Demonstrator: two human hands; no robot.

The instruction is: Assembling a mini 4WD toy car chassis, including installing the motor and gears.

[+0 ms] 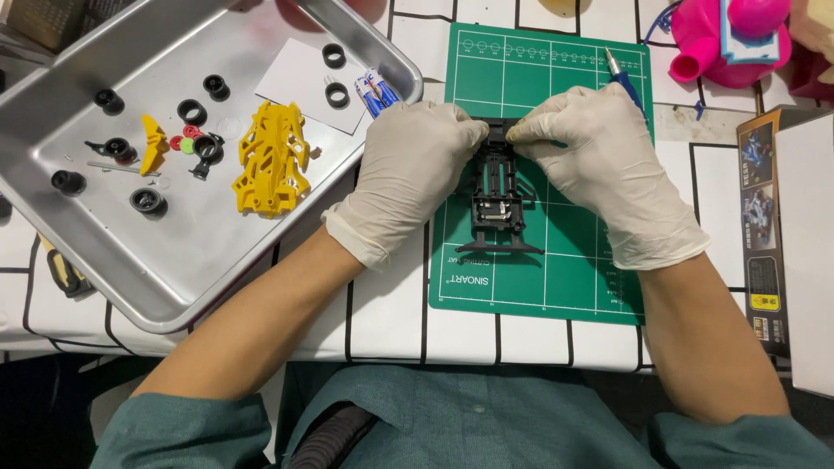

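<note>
A black toy car chassis [497,204] lies on a green cutting mat [569,278]. My left hand [408,169], in a white glove, pinches the chassis's far end from the left. From the right, my gloved right hand [599,161] pinches the same far end with its fingertips. Both sets of fingers meet over the chassis's far end; what sits between them is hidden.
A metal tray [95,252] at the left holds a yellow car body [274,161], several black tyres [148,201], small red and green parts [184,142] and a white sheet [295,74]. A blue pen [625,80] lies on the mat. A pink toy [730,39] and a printed box [764,226] stand right.
</note>
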